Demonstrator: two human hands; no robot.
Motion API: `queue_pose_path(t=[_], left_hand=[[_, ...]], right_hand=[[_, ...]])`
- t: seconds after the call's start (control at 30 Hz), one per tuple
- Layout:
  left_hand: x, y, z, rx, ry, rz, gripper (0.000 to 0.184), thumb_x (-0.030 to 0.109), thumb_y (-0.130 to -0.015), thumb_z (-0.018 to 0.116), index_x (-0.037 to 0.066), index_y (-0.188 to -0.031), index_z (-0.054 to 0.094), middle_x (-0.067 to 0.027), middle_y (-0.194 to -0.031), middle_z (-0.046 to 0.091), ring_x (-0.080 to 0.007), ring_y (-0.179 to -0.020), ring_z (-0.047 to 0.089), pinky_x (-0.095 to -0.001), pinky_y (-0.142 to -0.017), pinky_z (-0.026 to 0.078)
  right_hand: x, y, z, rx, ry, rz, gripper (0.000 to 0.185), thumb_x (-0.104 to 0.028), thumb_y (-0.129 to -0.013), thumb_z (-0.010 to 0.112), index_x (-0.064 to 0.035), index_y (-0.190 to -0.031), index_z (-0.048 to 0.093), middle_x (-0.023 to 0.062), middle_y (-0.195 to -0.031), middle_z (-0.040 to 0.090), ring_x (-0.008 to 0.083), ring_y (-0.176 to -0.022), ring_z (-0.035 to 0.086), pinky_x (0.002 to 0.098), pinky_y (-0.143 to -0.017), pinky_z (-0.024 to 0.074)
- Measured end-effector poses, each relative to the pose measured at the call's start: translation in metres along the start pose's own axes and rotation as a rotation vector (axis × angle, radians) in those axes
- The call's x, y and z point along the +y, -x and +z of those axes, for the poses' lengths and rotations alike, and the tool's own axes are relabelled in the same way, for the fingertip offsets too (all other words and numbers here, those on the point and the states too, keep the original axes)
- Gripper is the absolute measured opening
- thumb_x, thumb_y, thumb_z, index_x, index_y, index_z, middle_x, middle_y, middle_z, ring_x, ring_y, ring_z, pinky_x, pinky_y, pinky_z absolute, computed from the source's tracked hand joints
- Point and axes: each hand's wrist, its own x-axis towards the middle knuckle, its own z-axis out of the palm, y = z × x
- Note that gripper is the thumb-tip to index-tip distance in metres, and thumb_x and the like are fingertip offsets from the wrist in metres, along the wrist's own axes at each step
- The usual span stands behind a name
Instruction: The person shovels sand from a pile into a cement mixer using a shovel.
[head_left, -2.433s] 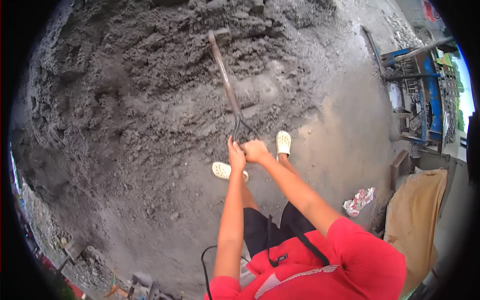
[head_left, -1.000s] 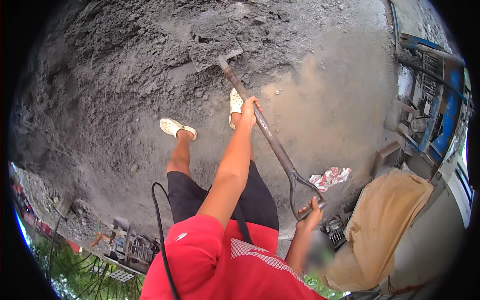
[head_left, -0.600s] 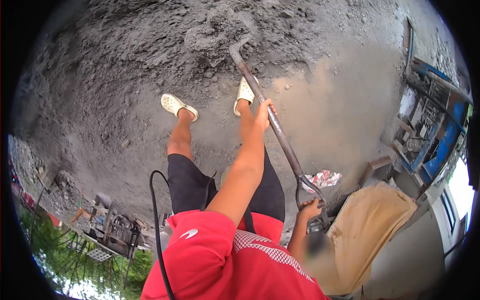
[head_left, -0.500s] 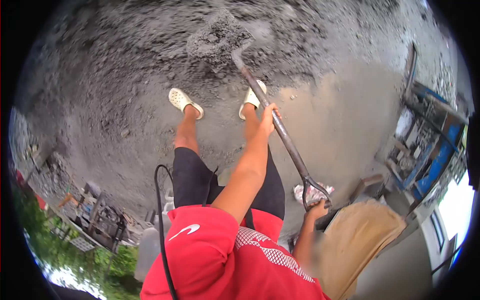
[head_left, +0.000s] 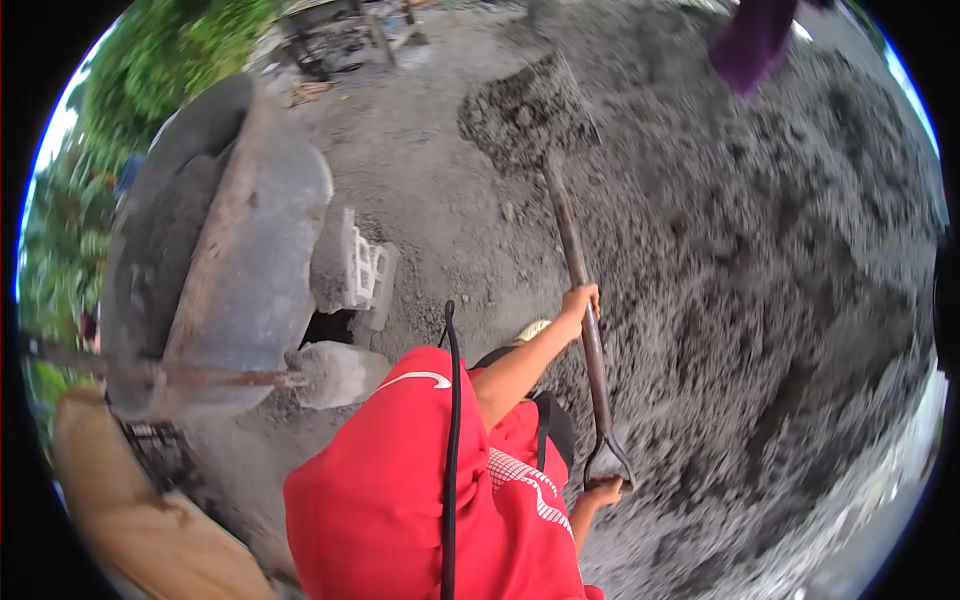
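A long-handled shovel (head_left: 572, 235) points away from me, its blade heaped with grey gravelly material (head_left: 528, 118). My left hand (head_left: 580, 303) is wrapped round the middle of the shaft. Close to my body, my right hand (head_left: 603, 490) grips the D-shaped handle at the near end. The blade itself is mostly hidden under its load. I cannot tell whether it is clear of the ground.
On the left stands a large metal drum-like container (head_left: 250, 250) with grey material inside. Concrete blocks (head_left: 365, 270) sit beside it, and tan cloth (head_left: 150, 500) lies below. A grey heap (head_left: 780, 300) spreads to the right. Purple cloth (head_left: 752, 45) shows at top right.
I have turned sharply left with the loaded shovel; the metal container has come into view. Both hands keep their hold, and the load is still on the blade.
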Motion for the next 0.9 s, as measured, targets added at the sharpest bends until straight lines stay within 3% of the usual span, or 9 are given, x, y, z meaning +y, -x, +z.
queue_pose_path(t=[0.2,0.37,0.4,0.43,0.5,0.53,0.63,0.73,0.9], left_hand=[[0.298,0.089,-0.046,0.104,0.342,0.572,0.017,0.013,-0.065,0.059,0.009,-0.057,0.045,-0.0053,-0.051,0.044,-0.0185,-0.042,0.044,-0.0322,-0.045,0.04],[0.438,0.219,-0.142,0.06,0.389,1.169,0.017,0.015,-0.073,0.056,0.011,-0.06,0.046,-0.0049,-0.053,0.047,-0.0176,-0.047,0.048,-0.0308,-0.048,0.044],[0.456,0.248,-0.159,0.093,0.454,1.252,0.016,0.011,-0.073,0.055,0.01,-0.06,0.046,-0.004,-0.054,0.046,-0.0156,-0.047,0.047,-0.0303,-0.048,0.044],[0.466,0.277,-0.177,0.076,0.465,1.324,0.011,0.008,-0.073,0.054,0.006,-0.064,0.047,-0.003,-0.056,0.045,-0.0147,-0.048,0.046,-0.0294,-0.05,0.043],[0.482,0.315,-0.252,-0.259,0.61,1.326,0.008,0.006,-0.074,0.054,0.001,-0.075,0.048,-0.003,-0.063,0.045,-0.0143,-0.055,0.047,-0.0259,-0.053,0.043],[0.475,0.331,-0.271,-0.289,0.74,1.323,0.011,0.009,-0.074,0.056,0.001,-0.075,0.047,-0.0037,-0.064,0.045,-0.0142,-0.058,0.048,-0.0258,-0.054,0.043],[0.434,0.35,-0.324,-0.243,0.82,1.449,0.02,0.018,-0.073,0.058,0.002,-0.075,0.047,-0.0053,-0.066,0.046,-0.0147,-0.062,0.049,-0.0265,-0.056,0.044],[0.382,0.34,-0.381,0.043,0.751,1.526,0.027,0.026,-0.068,0.058,0.003,-0.073,0.043,-0.0059,-0.065,0.044,-0.0166,-0.06,0.048,-0.027,-0.058,0.045],[0.333,0.291,-0.393,0.082,0.859,1.355,0.024,0.021,-0.069,0.056,0.003,-0.078,0.043,-0.008,-0.066,0.046,-0.0191,-0.059,0.049,-0.0308,-0.058,0.047]], right_hand=[[-0.113,0.158,0.231,-0.73,-0.015,-0.041,0.017,-0.018,-0.072,0.056,-0.0049,-0.074,0.046,0.0066,-0.051,0.048,0.0178,-0.041,0.048,0.0285,-0.04,0.0413],[-0.122,0.25,0.335,-1.257,-0.086,-0.095,0.015,-0.005,-0.065,0.056,-0.0052,-0.075,0.046,0.0038,-0.06,0.048,0.0147,-0.047,0.05,0.0278,-0.046,0.0442],[-0.131,0.27,0.347,-1.391,-0.01,-0.265,0.01,-0.003,-0.065,0.057,-0.0037,-0.071,0.049,0.0053,-0.064,0.053,0.0148,-0.05,0.051,0.0281,-0.05,0.0446],[-0.135,0.298,0.357,-1.392,-0.031,-0.313,0.009,-0.003,-0.065,0.061,-0.0035,-0.067,0.052,0.0075,-0.069,0.058,0.0153,-0.052,0.053,0.0273,-0.053,0.0438],[-0.154,0.328,0.379,-1.639,0.065,-1.326,0.018,-0.003,-0.065,0.067,-0.0047,-0.075,0.052,0.0099,-0.071,0.058,0.021,-0.059,0.056,0.0281,-0.058,0.0455],[-0.166,0.362,0.385,-1.908,-0.283,-1.136,0.021,-0.004,-0.066,0.068,-0.0056,-0.08,0.052,0.0095,-0.071,0.056,0.0233,-0.064,0.056,0.0304,-0.06,0.0461],[-0.167,0.41,0.391,-2.019,-0.502,-1.327,0.026,-0.005,-0.061,0.072,-0.0078,-0.078,0.053,0.0067,-0.075,0.055,0.0255,-0.074,0.056,0.0388,-0.073,0.0434],[-0.152,0.405,0.38,-2.055,-0.433,-1.34,0.025,-0.008,-0.06,0.072,-0.0091,-0.077,0.054,0.0065,-0.076,0.054,0.0253,-0.076,0.056,0.0419,-0.079,0.0413],[-0.107,0.34,0.376,-2.114,-0.057,-1.089,0.028,-0.013,-0.059,0.074,-0.0115,-0.08,0.056,0.0057,-0.08,0.057,0.0266,-0.081,0.057,0.0468,-0.085,0.0393]])
